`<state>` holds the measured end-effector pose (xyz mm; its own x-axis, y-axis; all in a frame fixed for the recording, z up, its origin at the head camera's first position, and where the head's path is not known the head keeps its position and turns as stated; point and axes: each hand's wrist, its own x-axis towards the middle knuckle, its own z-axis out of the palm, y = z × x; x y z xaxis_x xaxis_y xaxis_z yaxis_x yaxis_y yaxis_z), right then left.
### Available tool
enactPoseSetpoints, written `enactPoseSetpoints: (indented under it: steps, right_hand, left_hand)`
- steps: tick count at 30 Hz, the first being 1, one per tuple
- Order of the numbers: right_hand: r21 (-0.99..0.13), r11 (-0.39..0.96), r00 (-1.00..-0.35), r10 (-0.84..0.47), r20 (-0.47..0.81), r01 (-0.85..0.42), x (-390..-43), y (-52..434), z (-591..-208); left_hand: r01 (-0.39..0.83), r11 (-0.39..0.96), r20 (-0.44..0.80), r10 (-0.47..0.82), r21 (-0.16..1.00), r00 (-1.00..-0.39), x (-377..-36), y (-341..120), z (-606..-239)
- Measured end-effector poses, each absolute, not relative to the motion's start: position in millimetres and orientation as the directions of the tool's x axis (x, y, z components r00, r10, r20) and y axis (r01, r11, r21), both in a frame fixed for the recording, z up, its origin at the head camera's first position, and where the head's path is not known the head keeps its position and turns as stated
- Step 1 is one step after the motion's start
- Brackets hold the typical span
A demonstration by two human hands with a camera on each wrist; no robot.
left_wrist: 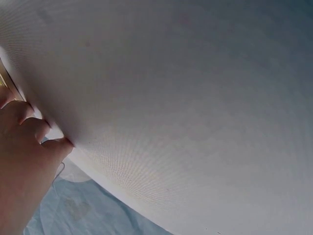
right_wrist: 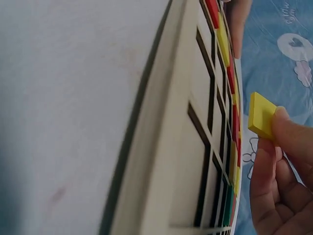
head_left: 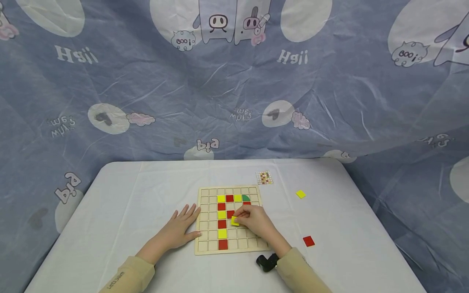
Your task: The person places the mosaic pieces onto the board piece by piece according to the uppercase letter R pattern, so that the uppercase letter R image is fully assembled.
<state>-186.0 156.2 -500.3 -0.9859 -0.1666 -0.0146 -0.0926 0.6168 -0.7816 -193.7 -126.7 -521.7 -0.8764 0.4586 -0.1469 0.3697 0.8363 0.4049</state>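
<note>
A wooden grid board (head_left: 203, 249) lies on the white table, with red and yellow square tiles in some of its cells and a green quarter-round tile (head_left: 246, 198) at the upper right. My right hand (head_left: 253, 219) pinches a yellow square tile (right_wrist: 263, 115) between thumb and fingers. In the right wrist view that tile is raised over the board. Fingers spread, my left hand (head_left: 179, 230) rests flat on the table, with its fingertips and thumb at the board's left edge. The left wrist view shows the left hand only partly.
To the right of the board lie a loose yellow tile (head_left: 301, 194) and a loose red tile (head_left: 309, 241). A small printed pattern card (head_left: 264, 177) is beyond the board's far right corner. Near my right sleeve sits a black object (head_left: 266, 263). Patterned blue cloth (head_left: 234, 89) hangs behind the table.
</note>
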Motion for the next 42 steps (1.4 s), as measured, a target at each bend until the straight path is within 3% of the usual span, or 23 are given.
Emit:
enactPoseSetpoints:
  steps: [9, 26, 37, 42]
  right_hand:
    - [-0.719, 0.68, -0.97, -0.24, -0.035, -0.142, -194.0, 143.4, -501.6]
    - [-0.671, 0.724, -0.973, -0.231, -0.019, -0.159, -189.7, 140.4, -497.5]
    - [-0.749, 0.662, -0.998, -0.058, -0.025, -0.02, -168.1, 201.2, -484.2]
    - [-0.73, 0.683, -0.999, 0.025, -0.023, 0.034, -156.7, 241.6, -483.4]
  left_hand:
    - [0.368, 0.837, -0.146, 0.457, 0.405, -0.877, -195.2, -127.6, -522.9]
    - [0.37, 0.835, -0.146, 0.459, 0.407, -0.876, -193.4, -129.0, -519.8]
    - [0.371, 0.832, -0.152, 0.464, 0.412, -0.873, -193.7, -127.7, -519.2]
    - [0.369, 0.831, -0.148, 0.463, 0.417, -0.874, -193.2, -128.1, -520.5]
